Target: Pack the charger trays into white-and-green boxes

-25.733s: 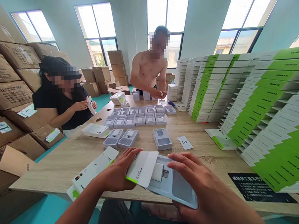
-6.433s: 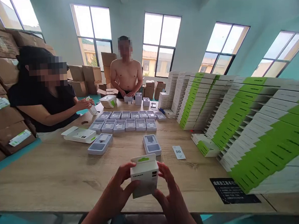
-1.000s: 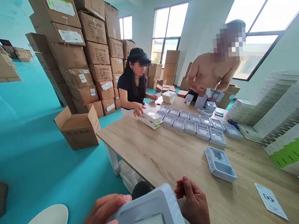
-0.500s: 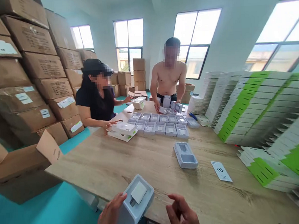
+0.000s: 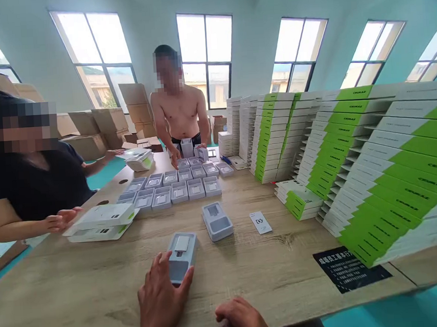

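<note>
My left hand (image 5: pixel 163 292) spans the near end of a pale grey packaging tray (image 5: pixel 193 254), fingers at its left side and thumb at its right. This tray rests on the table; a small white block-like item (image 5: pixel 182 243) sits in its far compartment, and the near one looks bare. Closer to me, my right hand (image 5: pixel 245 320) has its fingers curled, with nothing seen in them. Just beyond the held tray lies a second tray (image 5: pixel 218 235) with two bare compartments. A white card (image 5: pixel 260 222) with a battery symbol is to its right.
Rows of similar trays (image 5: pixel 179 191) cover the table's middle. Tall stacks of white-and-green boxes (image 5: pixel 396 172) line the right. A black printed sheet (image 5: pixel 349 269) lies before them. At left, a co-worker's hands (image 5: pixel 62 220) are by white boxes (image 5: pixel 103 222); another person (image 5: pixel 180 111) handles trays opposite.
My view has swung right. The tray in my left hand has gone from being held up at the table edge to resting on the tabletop. My right hand's fingers have curled in.
</note>
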Motion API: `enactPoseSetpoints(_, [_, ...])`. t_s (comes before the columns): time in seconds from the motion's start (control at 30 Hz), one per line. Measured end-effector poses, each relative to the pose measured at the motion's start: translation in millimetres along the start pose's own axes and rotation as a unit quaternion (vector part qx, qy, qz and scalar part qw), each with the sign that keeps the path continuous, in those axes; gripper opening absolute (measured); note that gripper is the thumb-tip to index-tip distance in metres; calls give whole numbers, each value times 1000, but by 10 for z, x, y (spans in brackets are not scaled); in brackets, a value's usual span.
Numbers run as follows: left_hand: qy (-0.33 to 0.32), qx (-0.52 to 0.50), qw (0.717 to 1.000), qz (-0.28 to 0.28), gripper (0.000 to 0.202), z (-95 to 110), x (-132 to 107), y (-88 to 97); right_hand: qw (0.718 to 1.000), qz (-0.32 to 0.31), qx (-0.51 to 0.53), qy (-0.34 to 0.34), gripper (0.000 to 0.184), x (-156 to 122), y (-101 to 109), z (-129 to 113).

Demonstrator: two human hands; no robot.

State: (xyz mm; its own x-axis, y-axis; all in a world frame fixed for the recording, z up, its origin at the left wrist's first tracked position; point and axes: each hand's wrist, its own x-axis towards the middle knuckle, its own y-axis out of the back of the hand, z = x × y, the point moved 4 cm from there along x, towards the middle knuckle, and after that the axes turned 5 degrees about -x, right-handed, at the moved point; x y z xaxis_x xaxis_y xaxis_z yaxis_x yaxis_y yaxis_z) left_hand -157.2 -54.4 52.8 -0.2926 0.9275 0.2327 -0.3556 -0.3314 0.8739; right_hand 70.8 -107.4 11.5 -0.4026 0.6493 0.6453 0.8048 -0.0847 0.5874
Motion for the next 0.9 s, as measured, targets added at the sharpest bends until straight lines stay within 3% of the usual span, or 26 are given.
enactPoseSetpoints(0.07, [-40,3,999,-15,58,10,-28,-32,997,-58,-27,-35,35,145,335,191])
enactPoseSetpoints(0.17, [-95,20,994,-57,55,-21,-40,-79,964,-153,-130,-174,39,422,980,794])
enactPoseSetpoints(0.23, [-108,37,990,-81,52,-17,27,-114,952,-164,-153,-211,43,629,1364,1234])
enactPoseSetpoints(0.3, [-114,33,989,-93,52,34,147,-140,944,-190,-153,-224,47,801,1583,1600])
enactPoseSetpoints(0.37, [-117,6,988,-102,51,109,280,-149,939,-220,-140,-223,48,912,1654,1799])
enactPoseSetpoints(0.47, [-111,-17,989,-99,49,156,472,-110,940,-245,-116,-206,36,936,1628,1826])
enactPoseSetpoints(0.53, [-99,-9,992,-74,51,80,648,-44,945,-242,-106,-194,35,862,1605,1846])
enactPoseSetpoints(0.63, [-32,23,999,0,48,-243,1054,171,954,-199,-86,-206,45,708,1571,2077])
enactPoseSetpoints(0.77, [123,74,983,111,42,-792,1623,621,970,-121,-63,-201,54,582,1482,2315])
enactPoseSetpoints(0.9, [163,100,973,129,46,-1041,1952,812,977,-8,-107,-182,53,574,1500,2246])
